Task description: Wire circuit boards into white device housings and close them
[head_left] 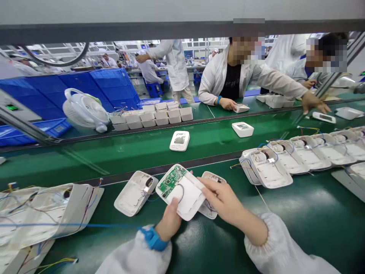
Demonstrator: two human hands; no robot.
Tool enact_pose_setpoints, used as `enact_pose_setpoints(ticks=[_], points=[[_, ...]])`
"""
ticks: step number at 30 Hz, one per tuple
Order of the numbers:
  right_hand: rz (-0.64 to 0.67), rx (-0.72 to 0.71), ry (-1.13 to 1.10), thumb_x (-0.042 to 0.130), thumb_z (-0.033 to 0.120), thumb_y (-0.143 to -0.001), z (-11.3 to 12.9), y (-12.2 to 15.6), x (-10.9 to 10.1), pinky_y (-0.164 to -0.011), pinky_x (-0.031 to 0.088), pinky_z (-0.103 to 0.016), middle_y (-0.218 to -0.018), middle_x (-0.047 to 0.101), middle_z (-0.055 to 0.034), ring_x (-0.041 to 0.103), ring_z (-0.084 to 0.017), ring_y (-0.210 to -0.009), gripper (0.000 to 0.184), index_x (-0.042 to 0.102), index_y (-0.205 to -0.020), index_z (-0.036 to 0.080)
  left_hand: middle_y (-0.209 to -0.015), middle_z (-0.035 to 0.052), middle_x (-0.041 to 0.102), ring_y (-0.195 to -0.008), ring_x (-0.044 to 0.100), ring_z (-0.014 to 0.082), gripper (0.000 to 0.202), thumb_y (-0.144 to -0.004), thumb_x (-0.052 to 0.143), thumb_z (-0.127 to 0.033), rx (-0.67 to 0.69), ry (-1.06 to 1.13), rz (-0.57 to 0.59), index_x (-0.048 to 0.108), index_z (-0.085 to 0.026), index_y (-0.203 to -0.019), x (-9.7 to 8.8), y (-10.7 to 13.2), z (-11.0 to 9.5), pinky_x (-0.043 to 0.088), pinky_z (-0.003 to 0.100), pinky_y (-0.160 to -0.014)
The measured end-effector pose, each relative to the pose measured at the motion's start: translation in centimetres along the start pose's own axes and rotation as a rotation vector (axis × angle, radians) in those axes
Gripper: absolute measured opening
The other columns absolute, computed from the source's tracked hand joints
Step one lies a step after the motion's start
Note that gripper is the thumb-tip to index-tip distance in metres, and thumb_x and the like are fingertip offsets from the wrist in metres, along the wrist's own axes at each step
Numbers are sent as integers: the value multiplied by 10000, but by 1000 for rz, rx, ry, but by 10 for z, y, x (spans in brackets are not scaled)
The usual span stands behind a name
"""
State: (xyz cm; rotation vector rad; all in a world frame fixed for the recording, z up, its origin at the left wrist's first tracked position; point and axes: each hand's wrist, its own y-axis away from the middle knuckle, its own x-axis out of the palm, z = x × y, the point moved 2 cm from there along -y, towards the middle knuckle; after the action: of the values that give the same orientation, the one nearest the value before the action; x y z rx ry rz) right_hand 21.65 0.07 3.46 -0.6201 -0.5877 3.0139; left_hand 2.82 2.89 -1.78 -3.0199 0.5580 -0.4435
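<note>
A white plastic casing is held tilted above the bench, its inner side up. A green circuit board sits along its upper left part, with a thin dark wire looping from it. My left hand grips the lower edge, thumb on top. At the right edge, the fingers of my right hand are closed on the same casing. Partly hidden behind my right hand lies another white casing with wires. To the left, an open white shell with wires rests on the bench.
Stacked white shells with wires stand at left, and a row of shells at right. The green conveyor carries white units with screens. Across it, a co-worker reaches toward the belt. A white fan stands beyond.
</note>
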Motion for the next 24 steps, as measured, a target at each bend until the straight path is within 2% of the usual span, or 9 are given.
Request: enact_pose_setpoints(ticks=[2,4,6,8,12,16,18,22,24], points=[[-72,-65,161,454,327,-979,-12,-8,-8,-914,524,-374,-1140,707,-85,659,-227,-1030,341,666,-1220,211,-1370,118,594,-1284,528,338,657,-911,438,-567,-60,202,10,447,-193,-1450,16,-10,7,361,485,-1128],[-144,-29,307,438,303,-974,-30,-15,-19,-968,490,-400,-1204,684,-100,630,-241,-1114,342,677,-1197,205,-1348,114,614,-1299,514,342,623,-903,471,-492,-123,421,23,453,-188,-1447,20,-13,8,324,504,-1148],[-10,81,420,456,270,-962,-43,-17,-26,-914,510,-370,-1164,705,-93,659,-233,-1063,316,695,-1161,213,-1295,117,651,-1281,531,353,611,-900,469,-497,-164,556,13,488,-181,-1422,15,-14,6,320,527,-1145],[178,196,573,491,242,-946,-45,-12,-30,-792,527,-333,-995,749,-77,702,-229,-910,264,731,-1053,216,-1235,134,683,-1241,561,371,635,-884,470,-531,-182,600,9,530,-148,-1387,9,-13,5,334,546,-1131],[312,284,796,543,250,-931,-20,6,-46,-637,487,-300,-741,735,-63,695,-229,-691,228,753,-854,211,-1170,167,706,-1176,598,399,677,-809,570,-501,-245,580,131,567,-84,-1343,11,-6,8,378,554,-1095],[403,116,394,526,338,-971,10,13,-69,-687,515,-269,-849,752,-26,701,-192,-768,264,764,-895,252,-1248,166,669,-1164,607,377,638,-821,632,-445,-243,493,197,549,-124,-1365,22,2,12,438,504,-1049],[463,41,157,598,391,-933,20,12,-68,-753,534,-271,-953,752,-18,702,-197,-867,209,762,-961,265,-1299,167,638,-1182,594,368,606,-845,625,-432,-203,458,195,547,-135,-1367,25,4,15,444,486,-1044],[316,115,-77,580,361,-948,24,2,-37,-834,528,-282,-1042,741,-29,684,-191,-959,213,756,-979,247,-1424,136,542,-1281,517,356,529,-883,597,-385,-137,434,209,550,-171,-1365,22,7,20,384,478,-1104],[332,204,-142,529,364,-972,20,-2,-17,-790,522,-273,-982,743,-34,679,-177,-899,264,745,-925,220,-1421,133,544,-1297,501,357,538,-877,606,-390,-126,430,193,549,-173,-1367,18,9,22,372,480,-1113]])
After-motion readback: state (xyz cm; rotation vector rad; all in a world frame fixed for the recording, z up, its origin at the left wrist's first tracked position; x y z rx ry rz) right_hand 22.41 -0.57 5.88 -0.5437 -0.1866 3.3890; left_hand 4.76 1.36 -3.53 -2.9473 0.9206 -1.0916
